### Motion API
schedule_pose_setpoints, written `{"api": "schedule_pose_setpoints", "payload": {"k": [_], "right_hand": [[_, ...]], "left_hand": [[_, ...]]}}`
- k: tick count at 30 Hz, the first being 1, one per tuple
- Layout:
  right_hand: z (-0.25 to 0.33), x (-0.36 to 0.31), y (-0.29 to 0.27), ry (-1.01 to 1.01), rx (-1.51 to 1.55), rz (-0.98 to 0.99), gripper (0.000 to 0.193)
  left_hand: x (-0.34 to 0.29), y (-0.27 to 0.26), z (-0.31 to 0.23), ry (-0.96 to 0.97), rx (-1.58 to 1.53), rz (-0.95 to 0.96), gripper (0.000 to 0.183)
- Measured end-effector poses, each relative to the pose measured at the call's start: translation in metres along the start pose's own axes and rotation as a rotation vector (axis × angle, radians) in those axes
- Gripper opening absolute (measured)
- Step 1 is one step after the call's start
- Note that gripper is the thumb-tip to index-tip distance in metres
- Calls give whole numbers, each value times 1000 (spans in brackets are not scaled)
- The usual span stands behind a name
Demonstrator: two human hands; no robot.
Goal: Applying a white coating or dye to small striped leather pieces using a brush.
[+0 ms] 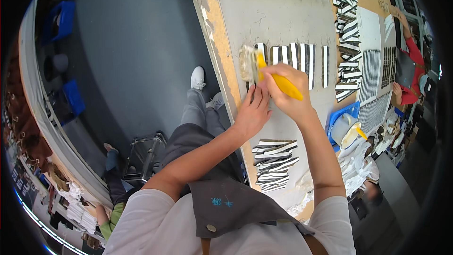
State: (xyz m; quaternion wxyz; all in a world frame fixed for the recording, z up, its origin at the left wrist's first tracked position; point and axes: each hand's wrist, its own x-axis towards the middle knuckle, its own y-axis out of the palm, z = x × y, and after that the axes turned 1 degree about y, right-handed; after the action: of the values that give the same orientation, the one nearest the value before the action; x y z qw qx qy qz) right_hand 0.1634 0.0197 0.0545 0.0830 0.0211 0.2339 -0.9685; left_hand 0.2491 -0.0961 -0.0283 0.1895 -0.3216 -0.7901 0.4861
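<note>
My right hand [289, 87] grips a wide brush by its yellow handle [293, 90]. The pale, paste-smeared bristles [246, 63] are over the near edge of a grey work board [264, 19], beside a row of black-and-white strips [293, 56]. Just below the brush head, my left hand [255, 113] lies with its fingers stretched forward. Its fingertips touch the board or the end of a strip partly hidden under the brush; I cannot tell which. A fanned pile of similar strips [276, 165] sits nearer to me on the same board.
Many overlapping strips [348, 33] line the board's right side. A white pot of paste [342, 130] with another yellow-handled brush [361, 133] stands in a blue tray [336, 118]. Across the table works a person in red [414, 66]. A metal-framed stool [144, 156] stands behind me.
</note>
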Motion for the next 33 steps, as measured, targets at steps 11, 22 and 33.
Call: {"api": "schedule_pose_setpoints", "payload": {"k": [11,22,33], "right_hand": [[6,15,5,489,197,-441,16],[19,19,28,447,463,-689,12],[22,23,20,307,612,-741,19]], "left_hand": [[7,-10,-5,31,160,63,67],[4,-16,-3,70,155,163,62],[14,-16,0,99,106,167,62]]}}
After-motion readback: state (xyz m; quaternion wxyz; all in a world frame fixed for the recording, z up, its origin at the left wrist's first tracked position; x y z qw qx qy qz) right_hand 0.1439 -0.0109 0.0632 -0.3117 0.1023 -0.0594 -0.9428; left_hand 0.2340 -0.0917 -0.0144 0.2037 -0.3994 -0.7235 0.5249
